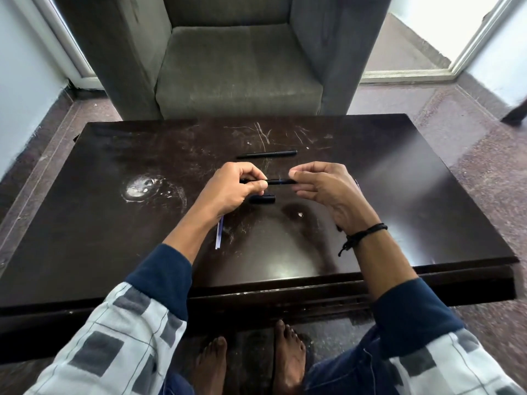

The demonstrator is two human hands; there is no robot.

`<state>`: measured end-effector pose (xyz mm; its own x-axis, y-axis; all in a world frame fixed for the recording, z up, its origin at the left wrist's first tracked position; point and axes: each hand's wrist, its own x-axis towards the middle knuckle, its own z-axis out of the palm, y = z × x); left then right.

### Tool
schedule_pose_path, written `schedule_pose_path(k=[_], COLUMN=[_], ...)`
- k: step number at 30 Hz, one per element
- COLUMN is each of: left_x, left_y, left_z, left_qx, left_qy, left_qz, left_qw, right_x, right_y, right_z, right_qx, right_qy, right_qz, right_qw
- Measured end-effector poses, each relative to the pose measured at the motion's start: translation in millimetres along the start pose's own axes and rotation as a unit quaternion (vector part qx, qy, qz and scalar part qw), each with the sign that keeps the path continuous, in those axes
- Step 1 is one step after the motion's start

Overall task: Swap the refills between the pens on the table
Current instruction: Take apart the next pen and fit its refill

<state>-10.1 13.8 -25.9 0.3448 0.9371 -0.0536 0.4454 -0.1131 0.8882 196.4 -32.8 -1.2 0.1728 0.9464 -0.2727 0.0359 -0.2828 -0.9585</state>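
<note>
The person is holding a black pen [281, 182] level above the dark table [399, 195] — the left hand [233, 186] is gripping one end with curled fingers, and the right hand [322, 189] is pinching the other end between thumb and forefinger. A short black cap [262, 199] is lying on the table just beneath. A second pen [266, 154] is lying farther back — thin refills [219, 236] are lying beside the left forearm.

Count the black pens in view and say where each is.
2. The far pen lies on the table beyond the hands; the held pen is pinched between the left hand and right hand. Hands could hide others.
</note>
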Motion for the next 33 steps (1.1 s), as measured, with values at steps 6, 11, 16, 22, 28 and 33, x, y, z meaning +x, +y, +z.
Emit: schedule_pose_path(k=[6,11,16,22,28,33], left_x=[-0.3,-0.5,-1.2,-1.1,-0.7,-1.2], left_y=[0.6,1.5,2.4,2.2,-0.2,0.8], left_z=[0.0,-0.3,-0.1,-0.5,0.4,-0.1], left_qx=[0.010,0.019,0.015,0.013,0.009,-0.002], left_qy=[0.002,0.004,0.005,0.001,0.000,-0.001], left_qz=[0.000,-0.005,-0.008,-0.009,-0.005,-0.005], left_qw=[1.000,1.000,1.000,1.000,1.000,1.000], right_x=[0.8,0.4,0.1,0.6,0.6,-0.2], right_y=[0.8,0.7,1.8,1.2,1.9,1.0], right_z=[-0.9,0.2,-1.0,-0.1,-0.7,-1.5], right_qx=[-0.009,0.008,-0.011,-0.006,-0.004,-0.020], right_qy=[0.003,0.003,0.003,-0.003,0.015,0.008], right_qz=[-0.005,0.000,-0.015,-0.017,-0.010,-0.027], right_qw=[1.000,1.000,1.000,1.000,1.000,0.999])
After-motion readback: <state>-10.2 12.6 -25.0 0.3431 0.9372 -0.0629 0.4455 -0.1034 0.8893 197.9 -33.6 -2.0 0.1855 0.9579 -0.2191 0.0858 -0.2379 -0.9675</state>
